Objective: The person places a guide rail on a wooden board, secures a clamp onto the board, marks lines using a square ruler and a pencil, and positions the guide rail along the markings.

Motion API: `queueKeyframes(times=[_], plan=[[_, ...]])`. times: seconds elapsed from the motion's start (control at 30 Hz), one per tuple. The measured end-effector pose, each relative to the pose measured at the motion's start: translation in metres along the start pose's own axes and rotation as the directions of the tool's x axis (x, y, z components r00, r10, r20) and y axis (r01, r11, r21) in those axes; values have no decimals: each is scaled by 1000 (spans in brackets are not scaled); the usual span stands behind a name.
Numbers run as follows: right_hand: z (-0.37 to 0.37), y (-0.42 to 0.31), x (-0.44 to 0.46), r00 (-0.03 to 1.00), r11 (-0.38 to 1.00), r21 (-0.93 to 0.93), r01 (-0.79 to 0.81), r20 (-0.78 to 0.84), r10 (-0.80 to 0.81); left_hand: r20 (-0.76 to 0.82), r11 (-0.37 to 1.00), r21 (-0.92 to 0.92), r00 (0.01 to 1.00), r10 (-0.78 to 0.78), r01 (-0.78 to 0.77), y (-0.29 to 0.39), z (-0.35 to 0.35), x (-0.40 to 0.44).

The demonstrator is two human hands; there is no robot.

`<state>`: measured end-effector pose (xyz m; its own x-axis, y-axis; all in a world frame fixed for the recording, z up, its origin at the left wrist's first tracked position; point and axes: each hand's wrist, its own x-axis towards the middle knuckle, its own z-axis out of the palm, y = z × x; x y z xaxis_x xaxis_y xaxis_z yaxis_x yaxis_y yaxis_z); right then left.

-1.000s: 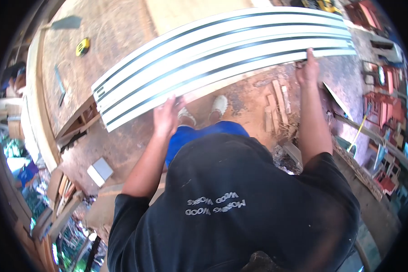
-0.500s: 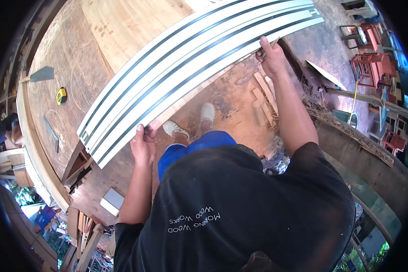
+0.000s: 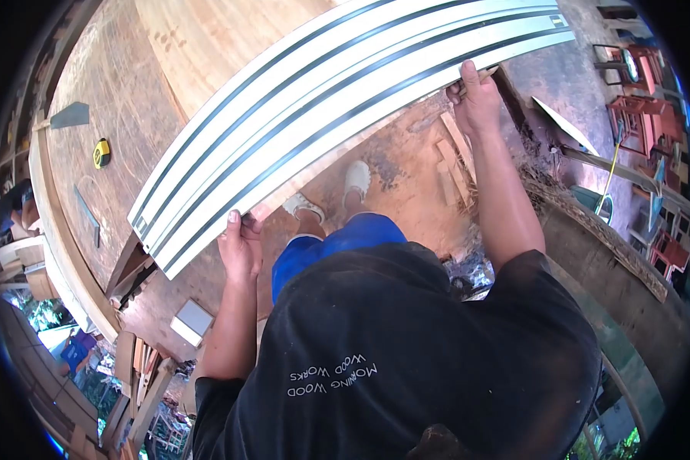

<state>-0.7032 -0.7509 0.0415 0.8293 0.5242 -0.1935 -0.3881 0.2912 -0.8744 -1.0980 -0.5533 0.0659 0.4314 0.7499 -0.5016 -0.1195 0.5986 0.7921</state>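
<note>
A long, pale panel with dark lengthwise stripes (image 3: 345,84) stretches across the upper middle of the head view, over the worktable. Small labels show at its two ends, and it looks bowed through the wide lens. My left hand (image 3: 240,249) grips the near edge toward the left end, thumb on top and fingers curled below. Farther right, my right hand (image 3: 477,103) pinches the same edge, thumb up, its other fingers partly hidden under the panel. A pale wooden edge shows just beneath the panel between my hands.
A plywood sheet (image 3: 199,46) lies beyond the panel. On the table's left are a yellow tape measure (image 3: 101,153), a flat grey blade (image 3: 70,115) and a square (image 3: 88,218). Wood strips (image 3: 454,165) lie on the floor by my feet. Another person (image 3: 14,211) is at far left.
The panel's right end and my right hand have shifted slightly right in the view, along with the background there. Both hands keep their hold on the near edge.
</note>
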Motion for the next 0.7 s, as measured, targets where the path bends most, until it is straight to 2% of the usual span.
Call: queueKeyframes(times=[0.7], plan=[[0, -2, -4, 1000, 1000, -5, 30, 1, -30, -18, 999, 34, 1000, -2, 3, -3, -9, -1]])
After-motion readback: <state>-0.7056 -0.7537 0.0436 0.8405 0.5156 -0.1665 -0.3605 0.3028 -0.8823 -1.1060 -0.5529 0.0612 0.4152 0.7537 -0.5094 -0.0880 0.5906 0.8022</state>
